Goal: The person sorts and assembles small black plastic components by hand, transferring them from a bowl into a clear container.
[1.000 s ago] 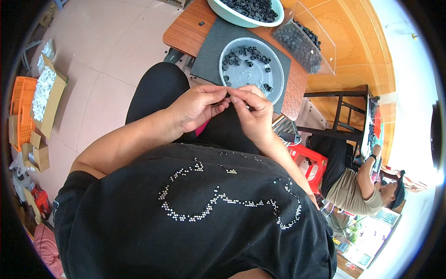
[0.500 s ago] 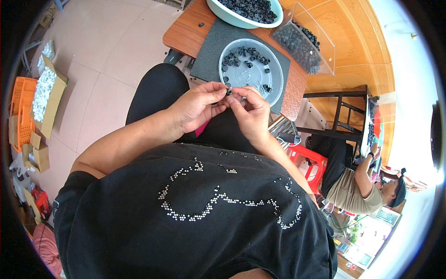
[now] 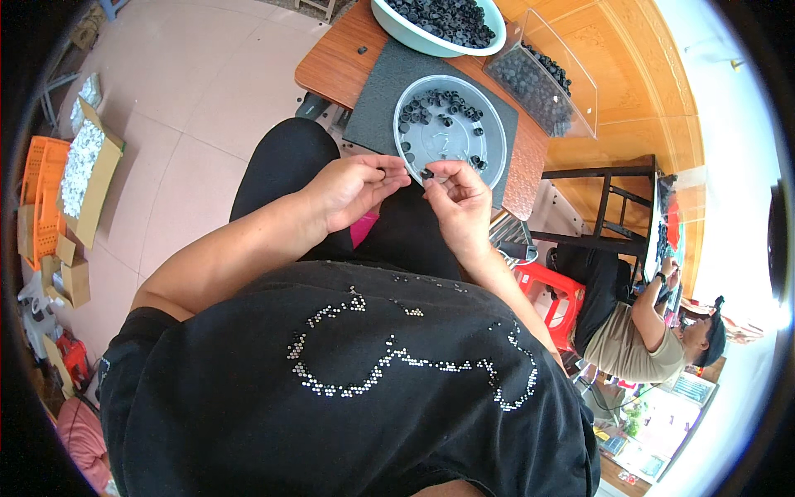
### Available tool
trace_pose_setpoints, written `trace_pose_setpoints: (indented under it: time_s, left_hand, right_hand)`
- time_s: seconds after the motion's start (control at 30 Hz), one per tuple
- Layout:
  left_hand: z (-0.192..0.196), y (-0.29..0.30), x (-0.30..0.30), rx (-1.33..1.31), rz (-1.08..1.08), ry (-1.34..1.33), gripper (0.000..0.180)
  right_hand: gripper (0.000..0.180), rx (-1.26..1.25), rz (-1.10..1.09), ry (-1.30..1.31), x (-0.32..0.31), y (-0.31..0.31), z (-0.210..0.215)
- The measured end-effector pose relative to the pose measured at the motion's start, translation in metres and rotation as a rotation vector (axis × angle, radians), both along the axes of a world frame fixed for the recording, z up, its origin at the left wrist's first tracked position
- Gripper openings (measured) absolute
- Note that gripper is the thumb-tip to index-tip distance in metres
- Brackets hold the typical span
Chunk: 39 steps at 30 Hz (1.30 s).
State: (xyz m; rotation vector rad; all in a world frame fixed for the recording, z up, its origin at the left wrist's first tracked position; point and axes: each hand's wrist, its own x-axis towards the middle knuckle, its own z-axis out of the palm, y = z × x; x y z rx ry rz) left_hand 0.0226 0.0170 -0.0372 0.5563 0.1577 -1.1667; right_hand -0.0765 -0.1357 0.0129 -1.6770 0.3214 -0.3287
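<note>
My right hand [image 3: 457, 199] pinches a small black cap-like part [image 3: 427, 174] between thumb and fingertips, just in front of the near rim of a clear round tub [image 3: 401, 153]. Across from it, my left hand [image 3: 358, 189] has its fingers stretched out, with nothing visible in them. The tub holds loose black parts [image 3: 451, 101] and several thin, pale slivers [image 3: 443, 137] on its bottom. It rests on a dark mat [image 3: 371, 116] on a brown table [image 3: 330, 70].
Behind the tub stand a pale green basin [image 3: 397, 31] and a clear box [image 3: 580, 103], both holding many black parts. To the left are a carton [image 3: 101, 178] of white pieces and an orange crate [image 3: 40, 199]. A co-worker [image 3: 629, 331] sits at right near a red stool [image 3: 551, 306].
My hands, close together over the small part before, have moved apart. The black part stays in my right fingertips, and my left fingers have straightened. The view has shifted slightly.
</note>
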Motion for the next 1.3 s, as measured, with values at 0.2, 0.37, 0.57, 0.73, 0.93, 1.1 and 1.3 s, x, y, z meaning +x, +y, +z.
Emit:
trace_pose_setpoints:
  time_s: [0.2, 0.37, 0.57, 0.73, 0.93, 1.1, 1.3]
  left_hand:
    - [0.011, 0.002, 0.000, -0.021, 0.005, -0.066, 0.019]
    - [-0.001, 0.003, 0.005, -0.169, -0.078, -0.034, 0.024]
    - [0.005, 0.003, 0.000, -0.147, -0.136, -0.070, 0.032]
    - [0.009, 0.002, -0.003, -0.157, -0.120, -0.040, 0.030]
    - [0.006, 0.000, -0.004, -0.204, -0.099, -0.040, 0.025]
    - [0.003, 0.000, -0.005, -0.221, -0.084, -0.060, 0.023]
    - [0.005, -0.002, -0.006, -0.206, -0.077, -0.086, 0.022]
  right_hand:
    - [0.017, -0.154, 0.023, 0.022, -0.005, 0.004, -0.006]
    - [0.014, -0.178, 0.001, 0.007, -0.007, 0.004, 0.002]
    - [0.015, -0.359, -0.008, -0.074, -0.004, 0.009, 0.011]
    - [0.017, -0.484, 0.018, -0.139, -0.002, 0.008, 0.013]
    - [0.019, -0.519, 0.033, -0.154, -0.001, 0.011, 0.011]
    - [0.019, -0.547, 0.035, -0.153, 0.000, 0.013, 0.012]
    - [0.019, -0.593, 0.055, -0.159, 0.002, 0.011, 0.011]
